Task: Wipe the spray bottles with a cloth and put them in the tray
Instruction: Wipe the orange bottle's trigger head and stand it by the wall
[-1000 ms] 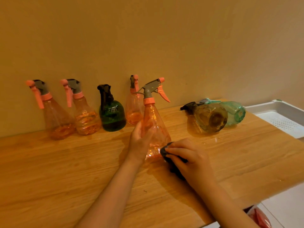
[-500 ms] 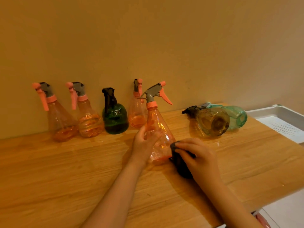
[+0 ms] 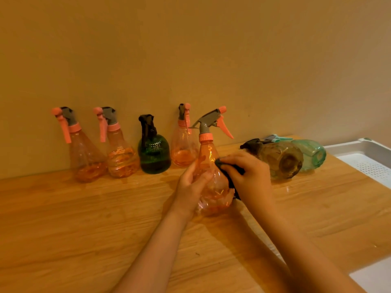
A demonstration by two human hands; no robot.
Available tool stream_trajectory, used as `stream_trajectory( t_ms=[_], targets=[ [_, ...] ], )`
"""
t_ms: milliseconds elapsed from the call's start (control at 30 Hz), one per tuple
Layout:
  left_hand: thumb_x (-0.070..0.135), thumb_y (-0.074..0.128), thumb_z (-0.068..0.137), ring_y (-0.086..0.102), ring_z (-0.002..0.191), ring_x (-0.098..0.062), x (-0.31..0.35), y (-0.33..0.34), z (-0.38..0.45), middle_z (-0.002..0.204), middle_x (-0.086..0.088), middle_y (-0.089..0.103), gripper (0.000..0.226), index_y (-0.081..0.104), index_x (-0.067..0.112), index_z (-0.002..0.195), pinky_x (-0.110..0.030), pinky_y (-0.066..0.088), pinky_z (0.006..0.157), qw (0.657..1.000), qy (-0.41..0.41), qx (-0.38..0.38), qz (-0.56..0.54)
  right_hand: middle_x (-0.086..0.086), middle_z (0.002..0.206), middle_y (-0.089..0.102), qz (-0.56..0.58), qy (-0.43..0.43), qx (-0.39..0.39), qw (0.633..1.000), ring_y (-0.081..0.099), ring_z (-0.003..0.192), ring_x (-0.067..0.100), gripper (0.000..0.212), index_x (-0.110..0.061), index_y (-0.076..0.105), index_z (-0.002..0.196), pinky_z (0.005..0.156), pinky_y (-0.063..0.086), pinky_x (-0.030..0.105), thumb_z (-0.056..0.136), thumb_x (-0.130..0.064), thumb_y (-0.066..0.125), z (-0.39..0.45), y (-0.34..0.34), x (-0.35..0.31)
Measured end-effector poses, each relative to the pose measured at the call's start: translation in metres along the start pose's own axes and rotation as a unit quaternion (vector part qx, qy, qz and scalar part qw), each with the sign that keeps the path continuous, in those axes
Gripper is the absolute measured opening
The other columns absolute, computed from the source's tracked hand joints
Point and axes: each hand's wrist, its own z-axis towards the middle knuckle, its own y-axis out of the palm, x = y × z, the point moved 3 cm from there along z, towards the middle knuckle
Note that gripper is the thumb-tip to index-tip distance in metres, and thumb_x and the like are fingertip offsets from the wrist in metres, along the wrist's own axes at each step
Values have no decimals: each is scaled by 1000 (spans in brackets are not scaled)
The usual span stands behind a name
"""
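Upright clear orange plastic spray bottle mid-frame: left hand curls round it; right hand presses dark cloth against it.

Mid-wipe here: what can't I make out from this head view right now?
- Dark cloth: mostly hidden under the right hand.
- White tray: cut off by the right edge; its contents are unseen.
- Held orange bottle: its near-left side is covered by the left hand.
- Teal bottle: partly blocked by the amber bottle.

Cloth mostly hidden under right hand; tray cut off.
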Motion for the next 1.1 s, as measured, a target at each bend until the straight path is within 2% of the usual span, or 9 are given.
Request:
stream_trajectory(
  t_ms=[67, 233, 367, 567, 733, 833, 900, 1000, 1100],
  targets=[
    [31, 64, 74, 67, 95, -22, 0, 0, 1, 97, -1, 71, 43, 61, 22, 116, -36, 53, 81, 1000, 2, 3, -4, -18, 86, 63, 18, 12, -2, 1000, 62, 84, 2, 18, -15, 74, 86, 77, 46, 10, 71, -7, 69, -28, -9, 4],
    [33, 69, 79, 65, 105, -24, -2, 2, 1, 107, -2, 71, 40, 61, 25, 117, -43, 52, 91, 1000, -8, 11, -13, -5, 86, 68, 23, -3, -26, 999, 62, 84, 0, 15, -13, 74, 83, 77, 46, 8, 69, -8, 70, -64, -19, 11],
    [33, 63, 77, 66, 103, -22, 0, 0, -1, 102, 1, 72, 40, 60, 26, 117, -37, 53, 86, 1000, -8, 15, -24, -3, 86, 68, 27, -13, -22, 999, 61, 84, 2, 13, -12, 75, 84, 76, 48, 12, 76, -20, 69, -63, -14, 13],
    [36, 66, 81, 63, 110, -27, -3, 2, 0, 116, -8, 68, 51, 56, 19, 128, -43, 49, 93, 999, -24, 10, -36, -2, 92, 66, 32, -130, -41, 990, 60, 89, 10, 14, -7, 71, 89, 75, 50, 22, 83, -16, 63, -68, -9, -4],
    [21, 58, 78, 69, 88, -17, -2, -3, 3, 96, -2, 72, 35, 61, 16, 113, -29, 55, 73, 998, -11, 17, -58, -10, 90, 63, 20, -63, -15, 998, 60, 85, 7, 19, -8, 74, 84, 74, 50, 20, 81, -22, 62, -65, -11, 7],
    [11, 51, 89, 70, 83, -13, -2, -2, 3, 88, 2, 73, 24, 61, 16, 110, -24, 55, 68, 997, -23, 7, -71, -5, 87, 65, 22, -48, -7, 999, 61, 82, 6, 18, -10, 75, 83, 72, 51, 19, 79, -23, 63, -65, -14, 11],
    [21, 60, 87, 69, 90, -15, -3, -1, 3, 95, 1, 73, 28, 60, 19, 114, -27, 55, 73, 998, -24, 11, -55, -4, 86, 66, 24, -54, -15, 998, 61, 82, 6, 17, -10, 75, 83, 71, 51, 19, 79, -23, 65, -65, -14, 10],
    [44, 74, 72, 67, 102, -17, -4, 3, 0, 111, 1, 70, 56, 56, 26, 122, -32, 53, 82, 1000, -26, 12, -11, -3, 87, 67, 30, -57, -19, 998, 62, 83, 8, 17, -9, 74, 84, 72, 51, 20, 79, -22, 65, -66, -14, 8],
    [32, 71, 69, 68, 94, -17, -2, 2, 0, 101, 2, 70, 46, 58, 26, 113, -30, 52, 75, 999, -19, 29, -29, -2, 88, 67, 28, -51, -15, 998, 62, 84, 6, 18, -9, 74, 85, 73, 50, 18, 79, -22, 64, -66, -14, 7]
  ],
)
